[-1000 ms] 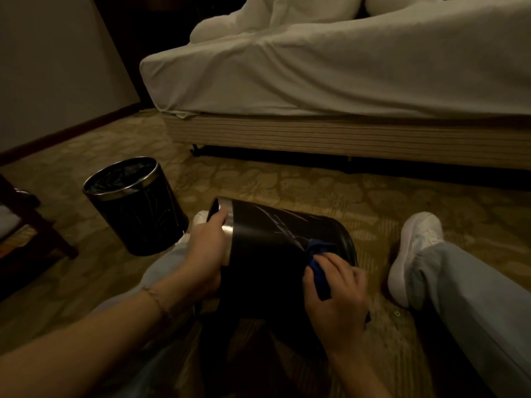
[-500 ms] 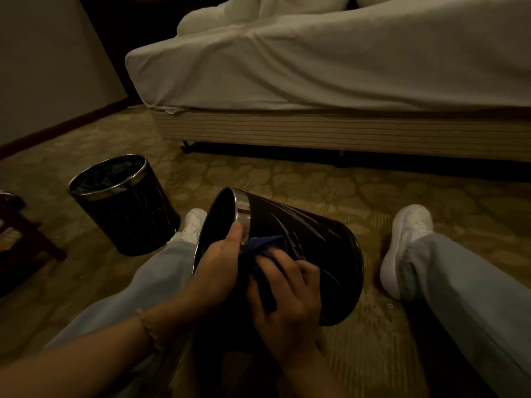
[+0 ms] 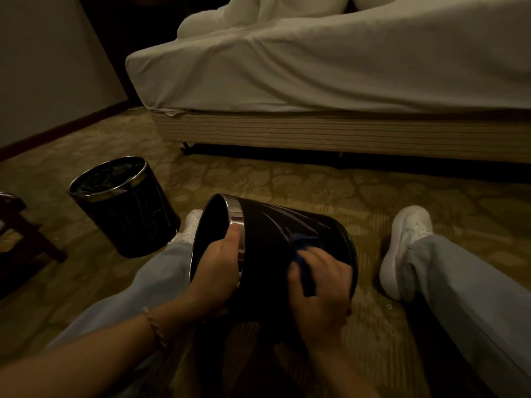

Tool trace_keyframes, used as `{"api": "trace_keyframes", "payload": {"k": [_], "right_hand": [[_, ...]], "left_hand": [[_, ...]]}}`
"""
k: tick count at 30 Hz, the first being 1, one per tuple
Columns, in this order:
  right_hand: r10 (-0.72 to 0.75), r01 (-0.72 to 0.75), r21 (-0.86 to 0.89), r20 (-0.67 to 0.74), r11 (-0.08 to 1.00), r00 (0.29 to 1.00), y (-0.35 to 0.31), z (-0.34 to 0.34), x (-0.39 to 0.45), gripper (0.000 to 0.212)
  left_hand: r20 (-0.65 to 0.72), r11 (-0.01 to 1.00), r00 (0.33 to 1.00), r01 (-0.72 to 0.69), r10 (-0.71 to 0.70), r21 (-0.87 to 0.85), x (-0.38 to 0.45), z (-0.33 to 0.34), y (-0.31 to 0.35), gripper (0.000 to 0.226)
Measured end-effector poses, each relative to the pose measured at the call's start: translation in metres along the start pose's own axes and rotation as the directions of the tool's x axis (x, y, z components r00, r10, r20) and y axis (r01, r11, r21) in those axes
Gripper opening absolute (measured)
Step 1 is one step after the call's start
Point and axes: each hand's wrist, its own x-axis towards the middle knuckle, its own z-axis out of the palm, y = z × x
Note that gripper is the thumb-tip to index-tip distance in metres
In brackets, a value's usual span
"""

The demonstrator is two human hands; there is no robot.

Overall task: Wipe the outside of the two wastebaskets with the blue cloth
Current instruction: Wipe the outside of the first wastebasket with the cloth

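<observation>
The person sits on the floor with both legs stretched forward and apart. The left forearm comes in from the lower left, with a thin bracelet on the wrist. The left hand (image 3: 217, 267) holds the rim of the tilted wastebasket (image 3: 275, 239): the thumb lies on the metal band, the other fingers are hidden inside. The right hand (image 3: 320, 285) has its back to the camera, its fingers curled in a grip on the blue cloth (image 3: 303, 248), pressing it on the basket's side.
</observation>
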Motion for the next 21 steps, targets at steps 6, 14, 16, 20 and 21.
{"api": "trace_keyframes", "payload": {"k": [6, 14, 16, 20, 21], "right_hand": [[-0.281, 0.27, 0.104, 0.118, 0.957, 0.952, -0.055, 0.007, -0.001, 0.028], [0.138, -0.127, -0.114, 0.088, 0.985, 0.987, 0.052, -0.015, 0.031, 0.038], [0.19, -0.181, -0.121, 0.06, 0.976, 0.98, 0.053, -0.017, 0.028, 0.036], [0.049, -0.045, -0.066, 0.063, 0.997, 0.997, 0.003, -0.008, 0.015, 0.029], [-0.02, 0.023, -0.033, 0.086, 0.999, 0.996, -0.016, -0.004, 0.012, 0.027]], "left_hand": [[-0.008, 0.96, 0.986, -0.159, 0.165, 0.232, -0.002, -0.01, -0.012, 0.043], [0.025, 0.842, 0.955, -0.271, 0.294, 0.466, -0.001, -0.026, -0.019, 0.015], [0.058, 0.822, 0.946, -0.306, 0.319, 0.481, -0.004, -0.022, -0.018, 0.015], [-0.033, 0.846, 0.963, -0.22, 0.269, 0.486, -0.001, -0.023, -0.023, 0.042], [-0.048, 0.847, 0.965, -0.202, 0.258, 0.491, 0.0, -0.024, -0.023, 0.045]]}}
